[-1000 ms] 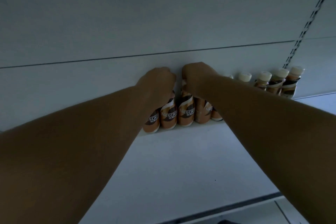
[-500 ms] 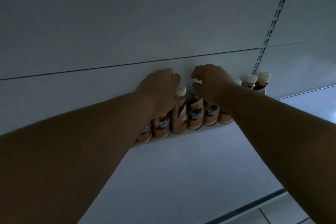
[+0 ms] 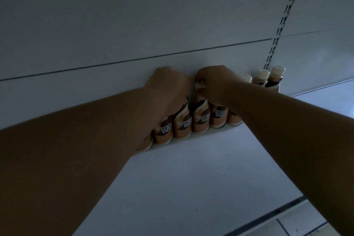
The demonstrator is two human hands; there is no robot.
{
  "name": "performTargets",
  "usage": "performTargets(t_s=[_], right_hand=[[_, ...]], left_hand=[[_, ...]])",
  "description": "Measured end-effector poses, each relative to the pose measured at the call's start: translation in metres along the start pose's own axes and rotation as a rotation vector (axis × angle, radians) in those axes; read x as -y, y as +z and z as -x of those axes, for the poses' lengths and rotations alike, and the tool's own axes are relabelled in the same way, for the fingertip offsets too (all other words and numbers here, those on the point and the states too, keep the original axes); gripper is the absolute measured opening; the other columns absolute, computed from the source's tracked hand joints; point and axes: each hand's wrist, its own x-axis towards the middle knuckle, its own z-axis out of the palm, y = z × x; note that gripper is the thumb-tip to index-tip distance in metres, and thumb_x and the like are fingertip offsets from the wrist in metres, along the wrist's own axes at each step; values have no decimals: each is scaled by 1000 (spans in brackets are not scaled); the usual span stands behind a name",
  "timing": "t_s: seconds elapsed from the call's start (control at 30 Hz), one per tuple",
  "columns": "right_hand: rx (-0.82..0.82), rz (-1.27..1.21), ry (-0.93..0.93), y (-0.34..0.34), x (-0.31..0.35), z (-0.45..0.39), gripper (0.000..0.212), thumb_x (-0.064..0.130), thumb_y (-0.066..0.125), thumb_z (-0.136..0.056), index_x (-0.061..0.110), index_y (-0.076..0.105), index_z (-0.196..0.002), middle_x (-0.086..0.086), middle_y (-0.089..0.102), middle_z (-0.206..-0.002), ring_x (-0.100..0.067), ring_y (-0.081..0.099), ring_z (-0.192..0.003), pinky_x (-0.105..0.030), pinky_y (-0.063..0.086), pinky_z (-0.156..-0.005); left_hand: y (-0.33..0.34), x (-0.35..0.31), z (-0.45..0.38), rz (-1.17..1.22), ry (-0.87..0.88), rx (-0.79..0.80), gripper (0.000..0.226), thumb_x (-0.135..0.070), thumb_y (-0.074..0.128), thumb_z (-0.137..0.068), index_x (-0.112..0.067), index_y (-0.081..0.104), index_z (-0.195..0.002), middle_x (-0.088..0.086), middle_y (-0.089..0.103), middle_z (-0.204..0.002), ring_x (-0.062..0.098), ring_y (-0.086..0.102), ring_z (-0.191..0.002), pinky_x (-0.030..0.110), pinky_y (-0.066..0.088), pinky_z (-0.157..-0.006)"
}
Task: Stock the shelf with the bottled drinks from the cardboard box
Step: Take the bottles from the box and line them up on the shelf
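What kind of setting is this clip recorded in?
Most likely a shop aisle: a white display shelf with a slotted upright rail and a row of identical labelled coffee bottles against the back panel, both hands on them.

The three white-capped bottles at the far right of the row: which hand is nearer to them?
Right. The right hand sits just left of the white-capped bottles, over the row; the left hand is further left.

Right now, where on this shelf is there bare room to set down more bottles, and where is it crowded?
The shelf is bare across its whole front, from the bottle row to the front edge. Bare too is the back strip left of the left hand. Crowded: the back wall, where bottles stand side by side under both hands and on past the right hand.
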Motion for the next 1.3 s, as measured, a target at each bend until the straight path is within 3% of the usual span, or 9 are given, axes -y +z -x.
performTargets(t_s=[0.27,0.43,0.6,0.77,0.9,1.07,1.3], right_hand=[[-31,-17,35,6,-2,2,27,27,59,-89,16,62,-113,-8,63,-110,-26,56,-99,-29,35,-73],[-45,-37,62,6,-2,3,27,29,58,-89,14,62,-112,-8,63,-107,-26,56,-95,-29,36,-72],[-20,-42,73,5,0,2,26,25,58,-90,14,61,-113,-8,62,-107,-24,54,-93,-30,37,-72],[-21,-55,82,7,-1,3,29,25,59,-90,15,59,-117,-9,62,-113,-27,56,-101,-30,39,-75],[-28,-111,82,-1,-6,7,39,33,63,-85,18,57,-120,-6,61,-111,-22,54,-92,-29,37,-73],[-255,-142,107,-16,-39,16,28,28,58,-87,19,61,-113,-2,61,-106,-19,55,-95,-29,40,-74],[-144,-2,186,-17,-73,19,30,29,55,-92,20,59,-121,-7,58,-115,-24,56,-105,-37,48,-87]], left_hand=[[3,-4,2,127,-58,63,31,-17,56,-89,-15,58,-120,13,61,-111,33,58,-99,32,35,-70],[2,-7,4,143,-100,59,28,-14,59,-88,-9,59,-116,13,47,-113,33,53,-96,35,37,-69],[2,-8,2,172,-131,88,30,-10,59,-87,-8,58,-117,12,46,-110,31,52,-95,37,41,-70],[1,-8,3,124,-80,68,26,-15,59,-86,-10,59,-111,11,46,-106,30,53,-91,37,39,-66],[2,-13,-2,72,-6,40,30,-19,55,-82,-9,56,-111,12,49,-107,30,48,-98,34,31,-70],[5,-25,-16,85,9,-38,34,-20,52,-87,-8,51,-120,15,54,-115,32,49,-104,40,39,-85],[8,-41,-49,139,90,-25,32,-21,57,-87,-10,55,-116,12,54,-108,31,51,-99,40,43,-76]])
